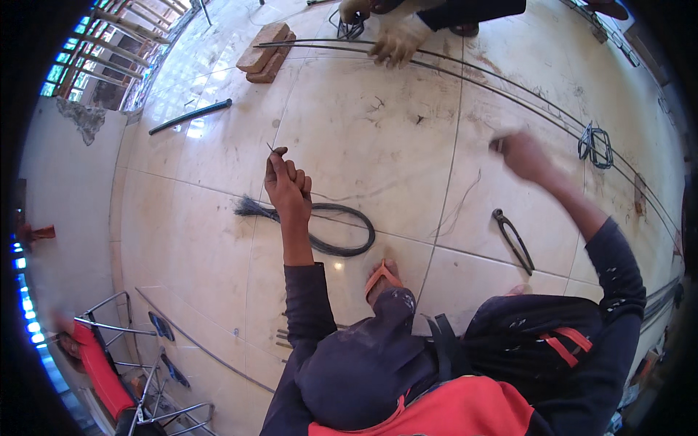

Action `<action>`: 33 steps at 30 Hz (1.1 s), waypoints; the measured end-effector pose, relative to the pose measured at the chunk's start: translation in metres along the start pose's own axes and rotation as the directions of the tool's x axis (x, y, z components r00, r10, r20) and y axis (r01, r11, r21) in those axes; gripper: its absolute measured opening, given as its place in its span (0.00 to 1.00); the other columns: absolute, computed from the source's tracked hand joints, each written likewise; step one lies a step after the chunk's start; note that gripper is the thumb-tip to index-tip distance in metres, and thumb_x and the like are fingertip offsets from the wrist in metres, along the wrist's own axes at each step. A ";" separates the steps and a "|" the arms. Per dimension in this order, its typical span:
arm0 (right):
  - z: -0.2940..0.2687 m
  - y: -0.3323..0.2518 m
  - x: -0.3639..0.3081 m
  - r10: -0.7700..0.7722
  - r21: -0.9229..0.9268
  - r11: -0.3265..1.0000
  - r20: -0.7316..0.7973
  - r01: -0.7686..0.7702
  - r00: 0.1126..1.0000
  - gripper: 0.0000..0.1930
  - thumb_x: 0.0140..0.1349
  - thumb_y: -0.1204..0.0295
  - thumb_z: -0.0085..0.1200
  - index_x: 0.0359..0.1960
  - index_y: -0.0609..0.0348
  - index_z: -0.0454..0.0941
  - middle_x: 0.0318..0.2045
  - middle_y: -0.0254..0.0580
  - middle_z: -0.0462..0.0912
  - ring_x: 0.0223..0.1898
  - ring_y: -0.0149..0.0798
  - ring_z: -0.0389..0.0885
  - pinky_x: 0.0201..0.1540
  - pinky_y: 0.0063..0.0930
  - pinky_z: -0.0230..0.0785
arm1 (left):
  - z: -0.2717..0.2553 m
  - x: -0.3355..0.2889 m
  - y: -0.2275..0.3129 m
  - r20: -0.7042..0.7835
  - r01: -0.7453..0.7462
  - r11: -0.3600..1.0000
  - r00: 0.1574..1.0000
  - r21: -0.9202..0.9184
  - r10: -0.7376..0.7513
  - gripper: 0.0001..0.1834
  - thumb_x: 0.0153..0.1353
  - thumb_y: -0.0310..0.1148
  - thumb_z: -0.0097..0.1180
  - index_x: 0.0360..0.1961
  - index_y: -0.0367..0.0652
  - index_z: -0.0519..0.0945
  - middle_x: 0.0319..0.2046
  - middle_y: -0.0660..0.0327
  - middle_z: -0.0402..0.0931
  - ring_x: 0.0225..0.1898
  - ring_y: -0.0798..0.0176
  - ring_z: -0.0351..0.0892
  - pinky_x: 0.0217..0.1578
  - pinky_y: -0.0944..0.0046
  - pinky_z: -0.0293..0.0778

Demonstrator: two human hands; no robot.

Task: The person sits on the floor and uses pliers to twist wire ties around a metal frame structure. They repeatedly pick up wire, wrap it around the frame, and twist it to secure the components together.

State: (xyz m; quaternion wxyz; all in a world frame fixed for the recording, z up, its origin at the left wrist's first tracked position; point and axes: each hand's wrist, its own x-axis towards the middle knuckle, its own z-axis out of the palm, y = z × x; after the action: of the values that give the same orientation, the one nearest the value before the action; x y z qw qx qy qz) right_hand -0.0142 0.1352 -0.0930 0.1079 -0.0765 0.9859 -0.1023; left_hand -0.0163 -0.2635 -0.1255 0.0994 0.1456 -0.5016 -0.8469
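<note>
My left hand (287,183) is raised over the tiled floor, finger and thumb pinched on a thin piece of wire (270,147) whose tip sticks up. Below it lies a looped bundle of dark binding wire (369,232), its frayed ends (251,208) to the left. My right hand (525,158) is out to the right, smeared by motion. Something dark shows at its fingertips, too blurred to name. Nearest to that hand, a pair of dark end-cutting pincers (515,242) rests on the floor. Faint loose wires (462,206) lie left of the pincers.
Long steel rods (502,87) run across the far side, one end on stacked bricks (267,54), with bent stirrups (600,149) at right. A co-worker's gloved hand (396,40) touches the rods. A dark green bar (190,116) lies left; a red chair (105,370) stands lower left.
</note>
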 end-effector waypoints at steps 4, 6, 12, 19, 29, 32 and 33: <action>0.068 -0.057 -0.075 -0.495 0.364 0.855 0.784 0.369 0.374 0.14 0.57 0.64 0.53 0.38 0.61 0.81 0.36 0.52 0.82 0.43 0.52 0.79 0.44 0.39 0.71 | -0.013 -0.001 0.001 -0.023 0.008 1.000 1.000 -0.015 -0.009 0.15 0.70 0.44 0.43 0.44 0.43 0.72 0.14 0.74 0.45 0.13 0.79 0.40 0.11 0.74 0.40; 0.031 -0.107 -0.097 -0.734 0.723 0.676 0.679 0.143 0.035 0.17 0.61 0.61 0.53 0.41 0.63 0.80 0.29 0.48 0.82 0.31 0.43 0.77 0.39 0.35 0.68 | -0.018 0.001 -0.007 -0.034 0.031 0.998 0.999 -0.056 -0.033 0.16 0.69 0.45 0.43 0.45 0.42 0.72 0.14 0.73 0.45 0.12 0.79 0.40 0.11 0.74 0.40; -0.096 -0.129 -0.048 -0.440 0.850 0.526 0.253 0.020 0.862 0.11 0.63 0.67 0.52 0.39 0.63 0.80 0.22 0.32 0.76 0.25 0.23 0.67 0.28 0.21 0.62 | -0.045 0.001 0.001 -0.072 0.071 0.940 0.992 -0.333 -0.101 0.14 0.69 0.40 0.41 0.46 0.42 0.72 0.15 0.72 0.44 0.13 0.76 0.40 0.13 0.72 0.40; -0.012 -0.044 -0.023 -0.155 -0.445 0.881 0.051 0.161 0.987 0.13 0.57 0.72 0.44 0.39 0.49 0.81 0.25 0.44 0.81 0.29 0.45 0.82 0.29 0.42 0.71 | -0.047 0.015 0.000 -0.027 0.204 0.743 0.958 -0.637 -0.286 0.07 0.63 0.35 0.43 0.36 0.48 0.73 0.13 0.71 0.45 0.12 0.74 0.41 0.12 0.71 0.40; -0.071 -0.150 -0.070 -0.682 0.714 0.650 0.396 0.261 0.615 0.11 0.57 0.71 0.56 0.42 0.59 0.81 0.33 0.44 0.83 0.35 0.44 0.81 0.36 0.34 0.72 | -0.068 0.014 0.015 -0.244 -0.031 0.999 0.969 0.009 0.032 0.11 0.62 0.31 0.44 0.30 0.38 0.78 0.12 0.73 0.51 0.09 0.78 0.45 0.09 0.72 0.42; -0.094 -0.153 -0.058 -0.349 0.609 0.774 0.185 0.172 0.919 0.12 0.57 0.76 0.56 0.44 0.59 0.79 0.32 0.45 0.83 0.32 0.44 0.81 0.33 0.33 0.72 | -0.078 0.005 0.014 -0.253 -0.002 1.000 0.967 0.014 0.006 0.11 0.62 0.31 0.44 0.30 0.39 0.78 0.12 0.73 0.51 0.09 0.78 0.45 0.09 0.72 0.42; -0.091 -0.140 -0.049 -0.374 0.418 0.832 -0.064 0.365 0.925 0.12 0.57 0.77 0.54 0.44 0.59 0.79 0.31 0.46 0.82 0.31 0.45 0.81 0.33 0.35 0.72 | -0.073 0.002 0.006 -0.239 0.020 1.000 0.971 -0.016 -0.023 0.10 0.62 0.31 0.44 0.31 0.39 0.78 0.12 0.73 0.52 0.09 0.78 0.46 0.09 0.72 0.43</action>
State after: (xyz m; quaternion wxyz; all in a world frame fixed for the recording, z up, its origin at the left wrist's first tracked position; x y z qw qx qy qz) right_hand 0.0301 0.0253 0.0340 0.1101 -0.2415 0.9055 -0.3311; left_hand 0.0076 -0.3272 -0.1533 0.1510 0.2513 -0.4788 -0.8275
